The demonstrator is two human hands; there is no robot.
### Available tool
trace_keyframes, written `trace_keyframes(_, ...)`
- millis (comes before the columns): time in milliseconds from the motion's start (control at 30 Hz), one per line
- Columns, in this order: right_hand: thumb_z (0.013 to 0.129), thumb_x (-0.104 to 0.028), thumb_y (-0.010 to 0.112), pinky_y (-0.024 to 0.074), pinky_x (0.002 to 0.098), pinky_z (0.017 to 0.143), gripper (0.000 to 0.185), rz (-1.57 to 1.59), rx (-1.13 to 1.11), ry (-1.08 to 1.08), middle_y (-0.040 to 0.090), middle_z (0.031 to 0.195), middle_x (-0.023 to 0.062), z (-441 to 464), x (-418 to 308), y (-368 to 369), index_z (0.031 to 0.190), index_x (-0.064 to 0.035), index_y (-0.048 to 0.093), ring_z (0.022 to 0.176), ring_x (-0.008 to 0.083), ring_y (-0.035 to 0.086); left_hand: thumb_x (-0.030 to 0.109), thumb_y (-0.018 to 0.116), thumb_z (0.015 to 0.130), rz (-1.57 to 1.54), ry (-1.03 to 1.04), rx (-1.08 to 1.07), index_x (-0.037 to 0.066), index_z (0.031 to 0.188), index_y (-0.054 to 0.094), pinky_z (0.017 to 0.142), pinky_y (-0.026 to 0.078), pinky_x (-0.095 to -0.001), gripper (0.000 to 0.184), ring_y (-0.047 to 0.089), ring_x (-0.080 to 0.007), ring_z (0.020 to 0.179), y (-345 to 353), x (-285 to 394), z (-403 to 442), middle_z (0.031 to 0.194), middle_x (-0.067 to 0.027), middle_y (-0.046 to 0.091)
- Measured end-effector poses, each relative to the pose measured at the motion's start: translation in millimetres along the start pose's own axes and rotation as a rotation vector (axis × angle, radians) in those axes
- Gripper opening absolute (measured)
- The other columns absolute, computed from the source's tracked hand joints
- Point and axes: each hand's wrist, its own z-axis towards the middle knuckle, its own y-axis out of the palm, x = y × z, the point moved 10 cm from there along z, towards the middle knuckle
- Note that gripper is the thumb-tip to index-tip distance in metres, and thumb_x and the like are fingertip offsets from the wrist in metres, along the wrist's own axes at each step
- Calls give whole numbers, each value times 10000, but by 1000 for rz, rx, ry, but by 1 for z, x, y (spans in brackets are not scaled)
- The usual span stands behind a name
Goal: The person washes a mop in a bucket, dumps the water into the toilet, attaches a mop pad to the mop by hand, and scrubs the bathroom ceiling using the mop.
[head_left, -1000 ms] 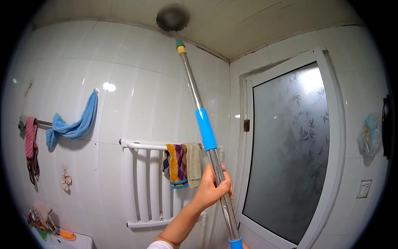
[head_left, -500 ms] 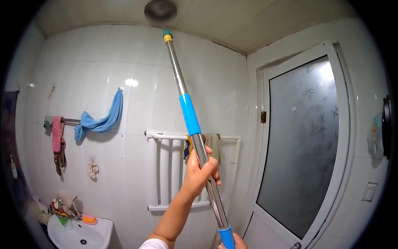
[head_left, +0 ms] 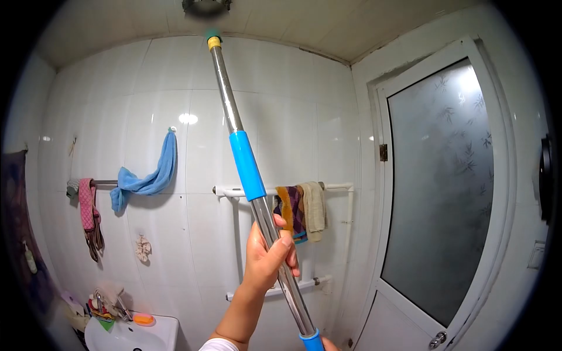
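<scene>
A long-handled mop with a steel telescopic pole [head_left: 227, 93], a blue sleeve [head_left: 247, 165] and a yellow-and-green collar slants up to the ceiling. Its dark round head [head_left: 206, 8] is blurred and partly cut off by the top edge; whether it touches the ceiling I cannot tell. My left hand [head_left: 268, 254] is wrapped round the steel part below the blue sleeve, thumb across the front. At the bottom edge my right hand [head_left: 329, 345] shows only in part, closed at the lower blue grip [head_left: 311, 341].
Behind the pole, a white rack [head_left: 234, 251] on the tiled wall carries a patterned cloth [head_left: 297, 213] and a beige cloth [head_left: 312, 207]. A blue towel [head_left: 155, 175] hangs left. A sink [head_left: 161, 336] stands lower left, a frosted-glass door [head_left: 439, 193] at right.
The mop's upper end and round head have moved left and slightly up in view, with both hands still on the pole. My view has shifted a little, showing more of the rack's cloths.
</scene>
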Motion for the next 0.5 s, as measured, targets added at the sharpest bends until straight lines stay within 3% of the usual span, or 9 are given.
trace_keyframes(133, 739, -66, 675, 410, 268, 608, 507, -63, -61, 5, 501, 773, -14, 4, 16, 9, 1215, -36, 501, 663, 99, 462, 102, 525, 830, 34, 13, -9, 15, 1048, 335, 354, 463, -249, 302, 448, -117, 401, -9, 0, -2, 555, -59, 432)
trace_keyframes(200, 821, -92, 636, 441, 330, 849, 544, -129, -88, -337, 561, 1107, 146, -9, -30, 15, 1292, 34, 394, 955, 185, 552, 96, 523, 834, 16, 1, -30, 18, 1049, 334, 357, 466, -250, 297, 453, -117, 408, -7, -1, -4, 567, -62, 437)
trace_keyframes(300, 799, -77, 668, 433, 284, 824, 584, -170, -42, -271, 560, 1065, 94, -15, 5, 10, 1283, 75, 378, 930, 130, 517, 82, 519, 841, -2, -27, -67, 25, 1054, 331, 368, 475, -259, 290, 466, -121, 431, -2, -5, -10, 600, -69, 450)
trace_keyframes(400, 795, -91, 678, 433, 268, 819, 601, -68, -46, -109, 553, 1059, 76, -23, 31, 0, 1293, 57, 374, 910, 109, 508, 68, 514, 846, -8, -59, -99, 31, 1062, 323, 385, 488, -279, 291, 485, -128, 464, 10, -11, -13, 645, -75, 461)
trace_keyframes(500, 793, -90, 679, 431, 262, 798, 570, -69, -24, -82, 549, 1027, 62, -34, 33, -14, 1267, 49, 393, 885, 104, 504, 59, 510, 853, -41, -90, -143, 38, 1070, 314, 407, 500, -306, 293, 501, -139, 495, 28, -20, -19, 676, -76, 464)
